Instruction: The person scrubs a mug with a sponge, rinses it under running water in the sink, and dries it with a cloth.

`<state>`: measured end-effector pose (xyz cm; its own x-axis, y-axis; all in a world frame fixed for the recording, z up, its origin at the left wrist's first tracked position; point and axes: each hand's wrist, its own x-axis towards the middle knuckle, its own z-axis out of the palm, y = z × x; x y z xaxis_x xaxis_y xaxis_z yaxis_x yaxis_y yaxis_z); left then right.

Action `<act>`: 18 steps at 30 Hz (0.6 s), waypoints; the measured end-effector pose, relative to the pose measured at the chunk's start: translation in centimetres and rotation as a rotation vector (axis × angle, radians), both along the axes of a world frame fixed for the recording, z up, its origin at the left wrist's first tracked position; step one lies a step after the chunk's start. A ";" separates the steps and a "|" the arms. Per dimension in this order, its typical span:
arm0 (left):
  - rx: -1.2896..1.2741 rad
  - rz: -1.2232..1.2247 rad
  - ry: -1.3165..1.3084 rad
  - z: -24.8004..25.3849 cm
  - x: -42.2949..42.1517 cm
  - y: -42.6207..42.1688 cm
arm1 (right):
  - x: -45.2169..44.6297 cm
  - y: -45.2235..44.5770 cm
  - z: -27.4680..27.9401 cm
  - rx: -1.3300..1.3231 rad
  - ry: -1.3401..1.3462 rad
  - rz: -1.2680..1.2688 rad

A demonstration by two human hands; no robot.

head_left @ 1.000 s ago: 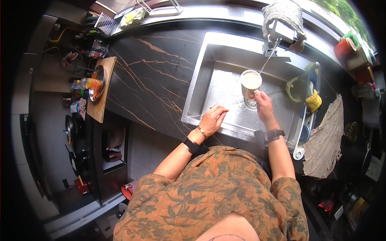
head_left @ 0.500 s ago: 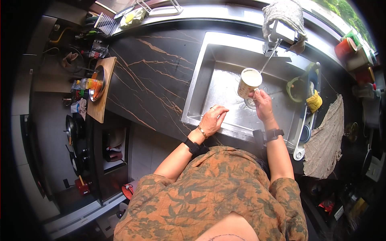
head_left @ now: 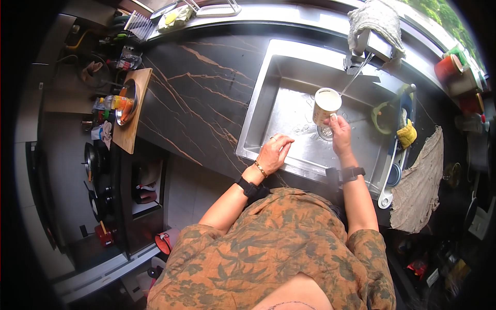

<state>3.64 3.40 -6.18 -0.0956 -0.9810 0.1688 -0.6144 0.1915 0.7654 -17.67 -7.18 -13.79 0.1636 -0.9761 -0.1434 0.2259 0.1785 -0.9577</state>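
Note:
My right hand [head_left: 338, 135] grips a pale patterned mug [head_left: 326, 106] by its handle and holds it upright over the steel sink [head_left: 289, 111]. Pale contents show at the mug's mouth. A thin stream of water [head_left: 357, 75] runs from the faucet [head_left: 356, 63] to the rim of the mug. My left hand [head_left: 275, 152] rests at the sink's front edge with its fingers bent and drawn together; whether anything small is between them is hidden.
A grey cloth [head_left: 376, 26] hangs over the faucet. Right of the sink lie a yellow sponge [head_left: 407, 135], a white-handled tool [head_left: 385, 199] and a beige cloth [head_left: 419, 181]. A wooden board [head_left: 135, 111] with a round pan stands at the left.
The mug, tilted half a second ago, is now more upright. The view has shifted slightly, and my left hand keeps its pose at the edge.

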 end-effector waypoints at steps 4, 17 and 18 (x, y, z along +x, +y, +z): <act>0.028 0.003 0.005 -0.2 0.0 -0.1 | -0.7 -0.4 0.5 -0.052 0.220 0.025; 0.041 0.056 0.014 -1.3 1.8 0.4 | 12.0 2.2 6.6 -0.502 1.118 0.264; 0.059 0.058 -0.003 -1.6 2.0 0.5 | 12.5 2.3 6.9 -0.530 1.109 0.262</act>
<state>5.62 3.86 -7.76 -0.0388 -0.9932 0.1102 -0.6255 0.1101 0.7724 -5.20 -4.91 -6.87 0.4036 -0.9121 0.0721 -0.7293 -0.3683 -0.5766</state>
